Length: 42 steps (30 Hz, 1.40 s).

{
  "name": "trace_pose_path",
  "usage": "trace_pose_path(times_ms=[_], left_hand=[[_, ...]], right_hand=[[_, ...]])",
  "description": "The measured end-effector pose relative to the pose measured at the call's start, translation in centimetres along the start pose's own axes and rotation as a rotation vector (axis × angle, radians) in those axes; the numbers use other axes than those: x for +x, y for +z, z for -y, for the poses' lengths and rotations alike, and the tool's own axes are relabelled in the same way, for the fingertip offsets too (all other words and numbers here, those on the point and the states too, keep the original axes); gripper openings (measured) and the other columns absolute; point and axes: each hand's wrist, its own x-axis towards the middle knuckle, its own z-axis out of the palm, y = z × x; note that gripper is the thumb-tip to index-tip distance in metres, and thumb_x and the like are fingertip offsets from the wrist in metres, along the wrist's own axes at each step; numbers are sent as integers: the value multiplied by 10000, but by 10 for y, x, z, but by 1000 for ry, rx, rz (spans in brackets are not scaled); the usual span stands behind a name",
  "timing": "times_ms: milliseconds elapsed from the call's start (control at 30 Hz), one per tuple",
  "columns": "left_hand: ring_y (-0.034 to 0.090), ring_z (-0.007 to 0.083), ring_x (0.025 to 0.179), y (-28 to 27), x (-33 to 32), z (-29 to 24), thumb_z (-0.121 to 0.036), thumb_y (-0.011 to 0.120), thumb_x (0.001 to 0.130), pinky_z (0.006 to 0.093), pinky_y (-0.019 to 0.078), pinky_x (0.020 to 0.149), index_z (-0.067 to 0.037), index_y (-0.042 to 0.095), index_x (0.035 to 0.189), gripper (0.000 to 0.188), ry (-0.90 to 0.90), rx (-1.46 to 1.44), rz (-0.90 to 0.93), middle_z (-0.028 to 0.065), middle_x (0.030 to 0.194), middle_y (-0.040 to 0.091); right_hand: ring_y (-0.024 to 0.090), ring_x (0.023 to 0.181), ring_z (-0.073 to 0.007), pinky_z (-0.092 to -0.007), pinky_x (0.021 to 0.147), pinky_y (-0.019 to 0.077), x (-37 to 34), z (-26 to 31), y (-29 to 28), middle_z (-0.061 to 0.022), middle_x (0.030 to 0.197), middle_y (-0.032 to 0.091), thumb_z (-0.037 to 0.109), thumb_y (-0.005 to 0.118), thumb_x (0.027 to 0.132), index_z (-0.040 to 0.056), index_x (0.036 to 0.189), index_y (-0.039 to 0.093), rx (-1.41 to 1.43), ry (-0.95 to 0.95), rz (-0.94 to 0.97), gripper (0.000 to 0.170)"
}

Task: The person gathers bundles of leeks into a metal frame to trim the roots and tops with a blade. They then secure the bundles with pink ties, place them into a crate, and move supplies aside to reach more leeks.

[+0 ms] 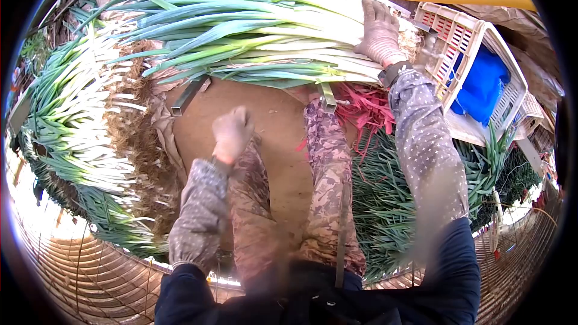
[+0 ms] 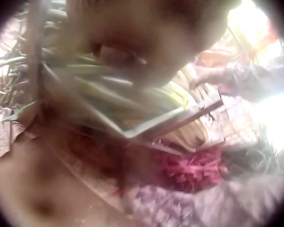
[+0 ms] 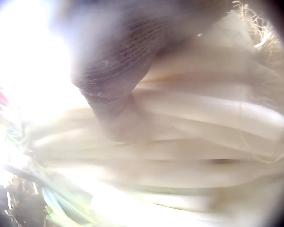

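Observation:
A large heap of leeks lies across the bench in the head view, green leaves to the left and white stalks to the right. My gloved right hand rests on the white stalks near their root end, fingers extended. In the right wrist view its ribbed glove lies against the pale stalks. My left hand is raised in front of the bench, apart from the leeks and blurred, its fingers curled. Nothing shows in its grasp. The left wrist view has this hand as a blur across the top.
More leeks with brown roots are stacked at the left. Red strips hang by a metal bench leg. At the right stands a white crate near a blue bag. Dark green plants lie beside my right leg.

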Motion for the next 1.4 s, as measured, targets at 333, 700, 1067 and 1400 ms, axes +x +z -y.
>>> trace_pose_path(times_ms=[333,700,1067,1400], left_hand=[[689,345,830,26,67,-68,-353,603,944,460,522,751,-116,654,1036,260,-30,-143,-218,118,938,715],[700,362,875,19,126,-105,-480,663,883,447,530,805,-84,738,1005,421,-269,-158,72,182,894,730],[687,370,751,21,119,-98,-329,636,881,500,525,697,-104,699,822,240,-155,-167,-143,154,767,700],[632,311,563,-19,-63,-5,-266,758,830,420,485,546,-119,661,737,199,-124,-107,-65,94,625,636]], right_hand=[[289,1460,-349,-513,1192,224,-1,-2,6,-170,1516,350,310,921,550,146,1561,213,-4,19,-1,1246],[313,1445,-345,-505,1191,237,1,-1,6,-171,1502,362,340,933,549,149,1563,213,-13,7,-18,1258],[310,1445,-349,-517,1191,232,1,-3,4,-180,1514,349,322,910,568,147,1566,209,3,-8,-11,1232],[289,1460,-346,-506,1200,216,2,-1,6,-173,1531,334,354,920,560,147,1566,204,-9,8,15,1252]])
